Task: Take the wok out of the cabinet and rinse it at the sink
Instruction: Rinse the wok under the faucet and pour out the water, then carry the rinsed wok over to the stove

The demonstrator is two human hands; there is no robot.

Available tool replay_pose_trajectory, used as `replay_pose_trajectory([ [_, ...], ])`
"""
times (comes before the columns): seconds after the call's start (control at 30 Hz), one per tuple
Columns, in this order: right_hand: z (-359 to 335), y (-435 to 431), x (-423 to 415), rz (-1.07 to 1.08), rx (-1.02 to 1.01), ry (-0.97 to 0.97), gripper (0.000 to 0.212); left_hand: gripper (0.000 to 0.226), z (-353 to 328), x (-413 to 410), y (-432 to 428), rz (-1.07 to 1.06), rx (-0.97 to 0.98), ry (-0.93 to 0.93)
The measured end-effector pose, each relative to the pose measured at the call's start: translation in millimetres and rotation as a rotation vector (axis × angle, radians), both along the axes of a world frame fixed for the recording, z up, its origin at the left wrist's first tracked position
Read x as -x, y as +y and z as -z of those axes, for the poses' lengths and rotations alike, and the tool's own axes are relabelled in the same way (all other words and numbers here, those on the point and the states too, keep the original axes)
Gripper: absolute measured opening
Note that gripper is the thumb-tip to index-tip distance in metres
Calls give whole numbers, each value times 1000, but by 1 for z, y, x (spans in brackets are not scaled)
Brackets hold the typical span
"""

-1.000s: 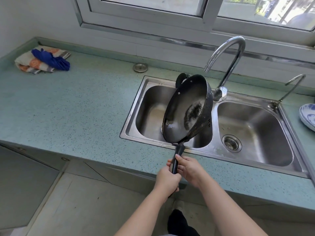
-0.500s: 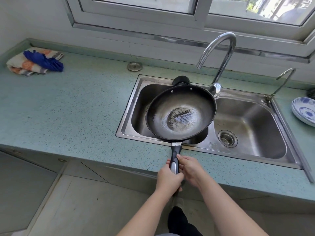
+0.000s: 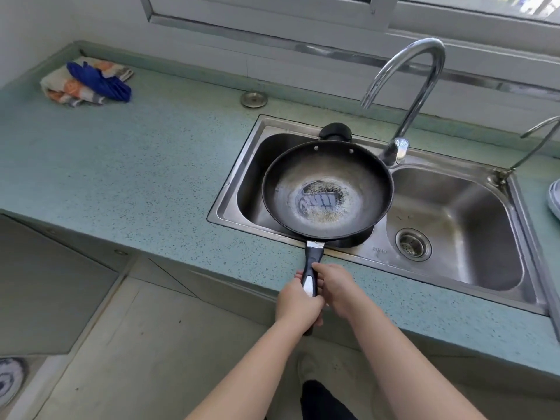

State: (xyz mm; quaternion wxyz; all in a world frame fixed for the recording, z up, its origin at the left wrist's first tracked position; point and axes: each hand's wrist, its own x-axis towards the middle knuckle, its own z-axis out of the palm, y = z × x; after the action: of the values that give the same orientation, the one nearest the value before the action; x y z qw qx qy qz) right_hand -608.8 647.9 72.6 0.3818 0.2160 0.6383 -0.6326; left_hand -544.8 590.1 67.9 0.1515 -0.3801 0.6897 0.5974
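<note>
- I see the wok [image 3: 327, 189]: black, pale grey worn centre.
- Handle [image 3: 310, 274]: black with white inset.
- Countertop [image 3: 136, 165]: teal, dark-speckled.
- Sink [image 3: 454, 213]: bare silver steel.
- Cloths [image 3: 88, 84]: solid blue over orange-and-grey patterned.

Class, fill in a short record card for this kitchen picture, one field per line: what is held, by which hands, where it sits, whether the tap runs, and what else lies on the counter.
Held item: wok, open side up
Hands: left hand and right hand, both on the wok handle
Position: over the left basin of the sink
Faucet: no water visible
Wok contents: shallow water pooled at the bottom
Counter extras: cloths, metal strainer
</note>
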Motion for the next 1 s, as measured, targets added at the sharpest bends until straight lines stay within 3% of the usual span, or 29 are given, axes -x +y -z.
replay_pose_trajectory([
  [0.2, 8, 6, 11, -141, -49, -8, 16, 23, -4, 0, 13, -14, 81, -16],
  [0.37, 12, 10, 11, -203, -53, 43, 11, 34, -2, -2, 23, -46, 119, 14],
  [0.43, 18, 9, 11, -216, -100, 101, 17, 31, -2, -3, 25, -57, 138, 25],
  [0.57, 27, 7, 10, -267, -185, 172, 49, 23, -5, -4, 28, -73, 139, 22],
  [0.7, 30, 6, 13, -301, -248, 212, 42, 18, -4, -4, 29, -100, 143, 29],
  [1.0, 27, 15, 13, -268, -178, 235, 31, 49, -6, -6, 42, -167, 175, 63],
])
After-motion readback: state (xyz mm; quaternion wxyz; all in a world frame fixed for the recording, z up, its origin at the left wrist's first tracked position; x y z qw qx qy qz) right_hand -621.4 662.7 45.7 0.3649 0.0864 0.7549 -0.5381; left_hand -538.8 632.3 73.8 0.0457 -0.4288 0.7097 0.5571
